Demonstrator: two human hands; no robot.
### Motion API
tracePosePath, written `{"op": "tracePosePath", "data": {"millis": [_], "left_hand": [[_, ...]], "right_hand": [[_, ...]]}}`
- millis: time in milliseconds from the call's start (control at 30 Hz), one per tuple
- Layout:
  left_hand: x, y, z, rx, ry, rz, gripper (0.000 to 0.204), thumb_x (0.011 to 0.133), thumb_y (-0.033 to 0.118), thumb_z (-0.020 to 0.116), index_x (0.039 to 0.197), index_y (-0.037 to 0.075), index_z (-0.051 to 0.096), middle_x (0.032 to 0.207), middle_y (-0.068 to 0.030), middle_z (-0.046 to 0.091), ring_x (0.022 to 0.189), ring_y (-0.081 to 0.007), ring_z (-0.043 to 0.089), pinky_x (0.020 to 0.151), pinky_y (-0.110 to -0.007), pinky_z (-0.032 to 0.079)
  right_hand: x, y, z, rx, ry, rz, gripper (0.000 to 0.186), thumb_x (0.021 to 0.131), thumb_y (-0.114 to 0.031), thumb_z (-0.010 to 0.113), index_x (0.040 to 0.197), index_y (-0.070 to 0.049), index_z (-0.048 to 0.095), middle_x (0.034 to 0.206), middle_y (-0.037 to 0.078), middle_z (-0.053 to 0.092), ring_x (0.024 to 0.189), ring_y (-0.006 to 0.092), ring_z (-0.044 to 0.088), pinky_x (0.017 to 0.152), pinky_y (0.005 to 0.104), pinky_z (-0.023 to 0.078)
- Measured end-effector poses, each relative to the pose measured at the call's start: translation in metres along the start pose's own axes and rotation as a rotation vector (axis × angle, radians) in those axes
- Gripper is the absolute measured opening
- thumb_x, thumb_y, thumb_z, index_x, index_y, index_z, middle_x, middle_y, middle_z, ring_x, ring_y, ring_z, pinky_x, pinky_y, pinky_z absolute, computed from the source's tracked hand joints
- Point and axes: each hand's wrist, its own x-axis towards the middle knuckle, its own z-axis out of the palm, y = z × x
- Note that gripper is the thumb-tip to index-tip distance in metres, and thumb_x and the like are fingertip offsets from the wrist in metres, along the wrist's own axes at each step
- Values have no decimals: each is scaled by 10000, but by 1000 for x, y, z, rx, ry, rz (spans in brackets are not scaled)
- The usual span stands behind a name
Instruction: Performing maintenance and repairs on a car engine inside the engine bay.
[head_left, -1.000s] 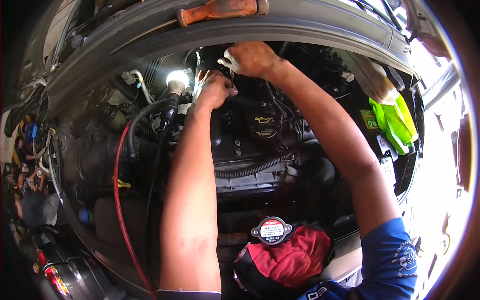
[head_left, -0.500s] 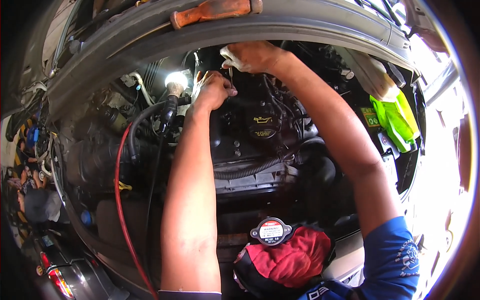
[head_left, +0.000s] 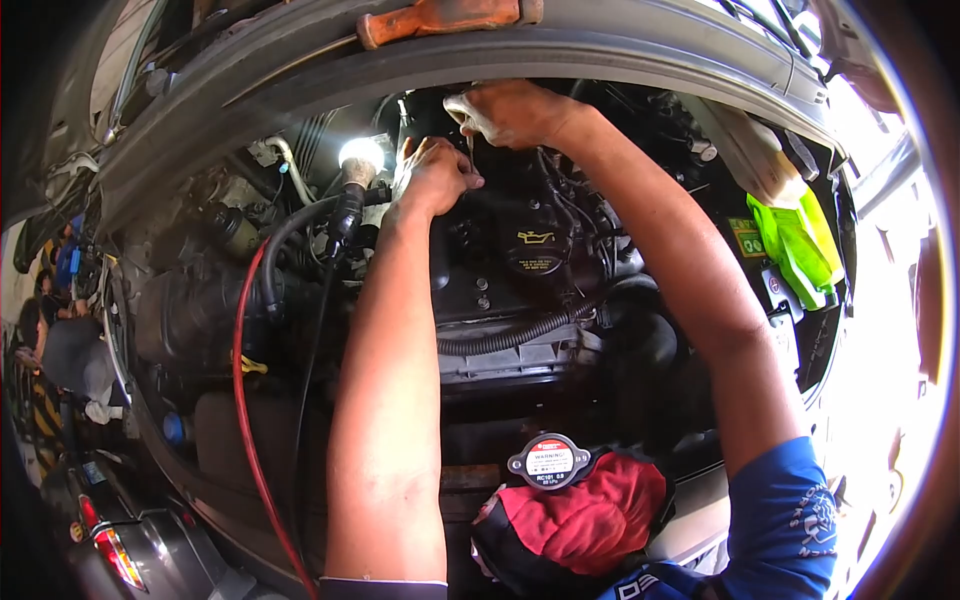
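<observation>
My left hand (head_left: 432, 178) is closed near the back of the engine (head_left: 487, 275), thumb and fingertips at the lower end of a thin metal piece (head_left: 472, 153); what exactly it grips is partly hidden. Just above and to the right, my right hand (head_left: 515, 115) is closed at the top of that piece, with something whitish on or in its fingers that I cannot make out. A lit work lamp (head_left: 361, 165) shines left of my hands. The oil filler cap (head_left: 535, 258) is below my right hand.
An orange-handled screwdriver (head_left: 440, 22) lies on the cowl (head_left: 610, 55). A radiator cap (head_left: 549, 460) rests on red cloth (head_left: 590, 510). A red hose (head_left: 245, 410) runs at left; a yellow-green cloth (head_left: 795, 250) lies at right. People (head_left: 75, 350) and a dark motorcycle (head_left: 130, 530) are at far left.
The view has shifted slightly. My right hand has turned a little, its fingers more bunched around the pale item. My left hand stays in the same place on the engine.
</observation>
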Motion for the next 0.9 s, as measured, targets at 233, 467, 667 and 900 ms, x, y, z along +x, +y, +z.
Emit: {"op": "tracePosePath", "data": {"millis": [233, 467, 667, 900], "left_hand": [[5, -3, 2, 6, -18, 0, 231, 746, 265, 831, 807, 52, 765, 1054, -135, 681, 1169, -285, 545, 1004, -400, 418], [3, -2, 3, 49, -25, -17, 250, 760, 297, 824, 839, 66, 768, 1143, -136, 649, 1183, -297, 538, 1014, -410, 412], [5, -4, 5, -199, -114, -116, 317, 798, 317, 800, 871, 18, 721, 1008, -153, 618, 976, -299, 608, 885, -409, 471], [4, -2, -4, -159, -90, -44, 262, 774, 246, 803, 822, -3, 736, 1156, -187, 605, 1062, -322, 605, 927, -415, 460]], "right_hand": [[1, -14, 6, -215, 236, 79, 254, 879, -302, 688, 907, -50, 678, 872, 185, 674, 887, 373, 654, 801, 450, 514], [4, -7, 7, -90, 200, -20, 368, 868, -413, 673, 893, -48, 715, 901, 178, 703, 895, 350, 689, 813, 456, 540], [5, -13, 6, -244, 150, 83, 381, 830, -458, 687, 943, -97, 733, 915, 155, 713, 895, 356, 686, 793, 472, 539], [4, -13, 4, -162, 225, 40, 430, 697, -244, 785, 1060, -30, 702, 1134, 204, 688, 1092, 355, 659, 972, 427, 511]]}}
